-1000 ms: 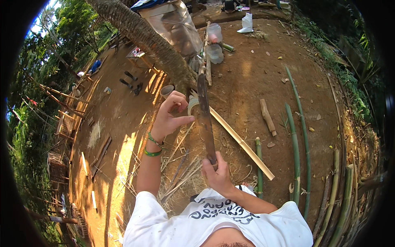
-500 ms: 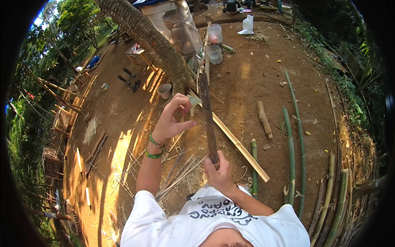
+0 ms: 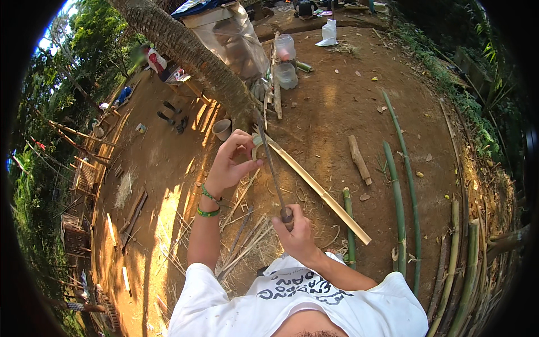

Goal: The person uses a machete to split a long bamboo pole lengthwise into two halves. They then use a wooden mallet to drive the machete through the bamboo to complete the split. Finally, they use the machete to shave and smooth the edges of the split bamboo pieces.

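Note:
My right hand (image 3: 297,231) is closed round the wooden handle of a machete (image 3: 271,168), whose long dark blade points away and a little left. My left hand (image 3: 229,164) is curled, with its fingers and thumb around a short curved piece of pale green bamboo (image 3: 257,142). The blade passes right beside this piece; whether it touches cannot be made out. Beyond both hands, a long split bamboo strip (image 3: 320,192) slants from near the tree's foot down to the right.
A leaning tree trunk (image 3: 191,53) rises ahead, with a bucket (image 3: 222,130) at its base. Green bamboo poles (image 3: 396,196) and a short log (image 3: 359,160) lie right. Thin strips (image 3: 247,241) litter the ground before me. A person (image 3: 157,62) is near a table at far left.
The machete blade has tilted left and turned edge-on, coming closer to the bamboo piece. My left thumb and fingers have drawn nearer together. More of the person behind the trunk shows.

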`<move>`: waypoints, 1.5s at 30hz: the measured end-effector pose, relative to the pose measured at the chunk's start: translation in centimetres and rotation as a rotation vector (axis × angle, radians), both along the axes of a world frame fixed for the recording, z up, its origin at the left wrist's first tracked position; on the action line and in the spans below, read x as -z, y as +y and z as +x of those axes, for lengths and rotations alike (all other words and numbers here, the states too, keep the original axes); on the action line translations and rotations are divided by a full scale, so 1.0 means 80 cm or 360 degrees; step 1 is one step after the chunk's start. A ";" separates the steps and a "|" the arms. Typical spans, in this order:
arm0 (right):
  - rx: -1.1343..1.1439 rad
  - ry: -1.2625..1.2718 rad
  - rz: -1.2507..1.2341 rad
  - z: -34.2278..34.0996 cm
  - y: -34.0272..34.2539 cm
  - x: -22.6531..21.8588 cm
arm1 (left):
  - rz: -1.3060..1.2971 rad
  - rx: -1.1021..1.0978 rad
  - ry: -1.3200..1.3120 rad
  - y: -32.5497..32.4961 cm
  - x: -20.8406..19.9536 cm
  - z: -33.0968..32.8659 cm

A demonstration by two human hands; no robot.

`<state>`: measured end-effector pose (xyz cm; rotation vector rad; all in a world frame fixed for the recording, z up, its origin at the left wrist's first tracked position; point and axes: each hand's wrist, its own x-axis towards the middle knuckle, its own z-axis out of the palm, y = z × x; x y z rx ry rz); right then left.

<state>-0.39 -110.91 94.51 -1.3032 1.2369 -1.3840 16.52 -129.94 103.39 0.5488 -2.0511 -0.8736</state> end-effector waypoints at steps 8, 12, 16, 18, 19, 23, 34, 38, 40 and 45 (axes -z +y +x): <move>-0.0060 -0.0170 0.0014 -0.002 0.001 -0.005 | -0.0039 0.0035 -0.0089 -0.006 -0.006 0.001; -0.0113 -0.0348 0.0085 -0.002 0.004 0.000 | -0.0082 0.0016 -0.0126 -0.007 -0.010 0.002; -0.0157 -0.0381 0.0102 -0.006 0.006 -0.004 | -0.0077 -0.0068 -0.0063 -0.004 -0.011 0.002; -0.0160 -0.0374 0.0100 -0.010 0.005 -0.002 | -0.0042 -0.0081 -0.0052 -0.005 -0.010 0.005; -0.0165 -0.0371 0.0102 -0.011 0.005 -0.001 | -0.0011 -0.0080 -0.0066 -0.003 -0.010 0.009; -0.0153 -0.0219 0.0112 -0.014 0.007 -0.007 | 0.0035 -0.0138 -0.0060 0.004 -0.010 0.012; -0.0052 -0.0141 0.0006 -0.006 0.009 0.001 | -0.0103 -0.0179 0.0050 0.005 -0.001 0.006; -0.0149 -0.0367 0.0049 -0.024 0.014 0.008 | -0.0162 -0.0262 0.0031 0.009 -0.007 0.013; -0.0195 -0.0291 0.0003 -0.036 0.011 -0.001 | -0.0074 -0.0298 0.0034 0.014 -0.003 0.023; -0.0311 -0.0175 0.0026 -0.048 0.002 -0.023 | -0.0068 -0.0350 0.0049 0.028 -0.002 0.030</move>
